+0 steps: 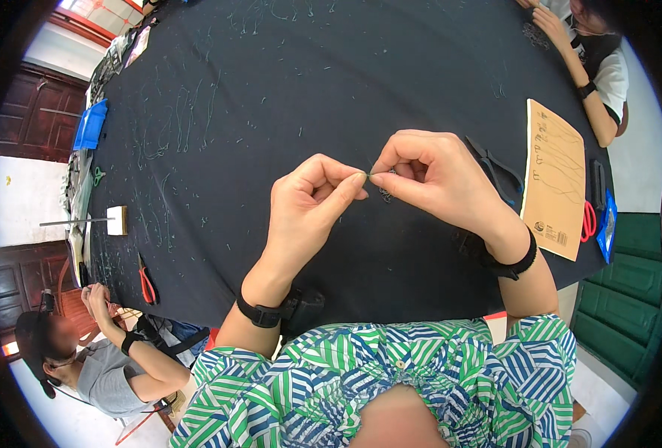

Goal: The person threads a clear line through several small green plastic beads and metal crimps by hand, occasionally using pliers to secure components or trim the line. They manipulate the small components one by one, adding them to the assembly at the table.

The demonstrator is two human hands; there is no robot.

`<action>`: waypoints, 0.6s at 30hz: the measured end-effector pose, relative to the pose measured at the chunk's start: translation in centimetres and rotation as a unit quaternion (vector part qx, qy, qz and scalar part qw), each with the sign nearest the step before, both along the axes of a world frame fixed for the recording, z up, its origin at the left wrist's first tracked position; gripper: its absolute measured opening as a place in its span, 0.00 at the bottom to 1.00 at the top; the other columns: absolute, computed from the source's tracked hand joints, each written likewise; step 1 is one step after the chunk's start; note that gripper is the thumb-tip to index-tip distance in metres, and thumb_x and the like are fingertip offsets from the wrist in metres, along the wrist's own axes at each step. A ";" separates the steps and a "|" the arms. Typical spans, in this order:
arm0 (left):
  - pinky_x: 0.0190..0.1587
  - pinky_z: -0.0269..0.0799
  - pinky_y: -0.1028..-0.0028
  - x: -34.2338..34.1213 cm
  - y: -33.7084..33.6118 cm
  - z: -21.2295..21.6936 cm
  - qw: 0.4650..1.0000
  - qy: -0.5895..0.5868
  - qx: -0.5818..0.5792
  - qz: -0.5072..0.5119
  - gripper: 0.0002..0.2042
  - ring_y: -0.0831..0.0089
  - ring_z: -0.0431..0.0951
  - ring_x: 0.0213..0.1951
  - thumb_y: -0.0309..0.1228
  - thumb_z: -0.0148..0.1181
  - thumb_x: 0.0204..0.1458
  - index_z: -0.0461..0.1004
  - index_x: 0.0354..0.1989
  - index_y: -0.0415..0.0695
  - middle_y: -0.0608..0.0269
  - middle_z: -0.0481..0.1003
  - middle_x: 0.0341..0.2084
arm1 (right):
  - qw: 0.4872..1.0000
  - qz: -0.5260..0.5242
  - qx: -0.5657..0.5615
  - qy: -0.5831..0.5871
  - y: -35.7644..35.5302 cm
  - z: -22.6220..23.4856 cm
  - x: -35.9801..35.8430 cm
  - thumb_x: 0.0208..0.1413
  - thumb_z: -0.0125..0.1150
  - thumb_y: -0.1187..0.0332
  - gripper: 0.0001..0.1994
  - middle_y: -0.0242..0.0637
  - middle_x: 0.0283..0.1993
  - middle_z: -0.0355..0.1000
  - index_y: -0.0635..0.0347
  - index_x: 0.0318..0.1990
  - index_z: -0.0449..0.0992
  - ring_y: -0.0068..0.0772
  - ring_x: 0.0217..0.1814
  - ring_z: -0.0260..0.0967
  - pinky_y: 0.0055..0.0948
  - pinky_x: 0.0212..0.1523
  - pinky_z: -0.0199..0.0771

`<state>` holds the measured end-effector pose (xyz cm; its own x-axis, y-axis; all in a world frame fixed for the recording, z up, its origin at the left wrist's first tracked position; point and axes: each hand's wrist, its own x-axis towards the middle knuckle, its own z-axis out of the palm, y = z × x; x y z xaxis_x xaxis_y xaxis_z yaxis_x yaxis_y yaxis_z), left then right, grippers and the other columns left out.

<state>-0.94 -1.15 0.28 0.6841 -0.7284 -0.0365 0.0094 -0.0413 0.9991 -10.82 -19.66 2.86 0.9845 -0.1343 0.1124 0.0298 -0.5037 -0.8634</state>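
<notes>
Over the middle of the black cloth, my left hand and my right hand meet fingertip to fingertip. Both are closed in a pinch on a thin green thread, of which only a tiny bit shows between the thumbs. Just below and right of the fingertips, a small bunch of dark metal hook-like pieces lies on the cloth, partly covered by my right hand. Black-handled pliers rest beyond my right wrist. Beside them is a brown paper sheet with several hook shapes and fine lines on it.
Thin green threads and clippings lie about the black cloth. At left are red-handled pliers, a white block with a metal rod and a blue tray. Red-handled scissors lie right. Co-workers sit lower left and upper right.
</notes>
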 end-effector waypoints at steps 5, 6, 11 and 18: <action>0.26 0.64 0.86 0.1 0.1 -0.4 0.999 -0.052 0.010 -0.002 0.05 0.89 0.72 0.25 0.27 0.61 0.59 0.75 0.34 0.37 0.67 0.78 0.23 | 1.000 0.020 -0.002 0.008 -0.2 -0.3 0.2 0.52 0.64 0.68 0.06 0.34 0.27 0.69 0.62 0.32 0.78 0.23 0.24 0.64 0.26 0.25 0.62; 0.26 0.64 0.86 0.1 0.0 -0.3 0.999 -0.052 0.010 -0.003 0.05 0.89 0.72 0.25 0.27 0.61 0.59 0.75 0.34 0.37 0.67 0.78 0.23 | 1.000 0.010 -0.020 -0.014 -0.3 -0.3 0.1 0.53 0.64 0.71 0.06 0.33 0.33 0.71 0.62 0.35 0.78 0.18 0.25 0.64 0.22 0.24 0.61; 0.26 0.64 0.85 0.3 0.0 -0.3 1.000 -0.023 0.013 -0.013 0.05 0.90 0.70 0.24 0.27 0.60 0.60 0.73 0.34 0.38 0.70 0.75 0.23 | 0.998 0.033 0.046 -0.035 -0.2 -0.4 0.3 0.55 0.61 0.71 0.12 0.35 0.44 0.73 0.62 0.46 0.74 0.23 0.30 0.71 0.22 0.31 0.71; 0.31 0.66 0.85 0.3 0.1 0.2 0.997 0.071 -0.017 -0.020 0.05 0.87 0.73 0.29 0.28 0.60 0.60 0.74 0.35 0.40 0.69 0.76 0.25 | 0.952 0.076 0.286 0.085 -1.0 -1.9 0.9 0.62 0.59 0.68 0.07 0.31 0.38 0.74 0.63 0.41 0.74 0.17 0.33 0.71 0.17 0.33 0.74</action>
<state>-0.65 -1.03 0.43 0.6443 -0.7573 -0.1067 0.1502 -0.0114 0.9886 -9.88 -20.64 0.96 0.9950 0.0195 -0.0984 -0.0993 0.0481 -0.9939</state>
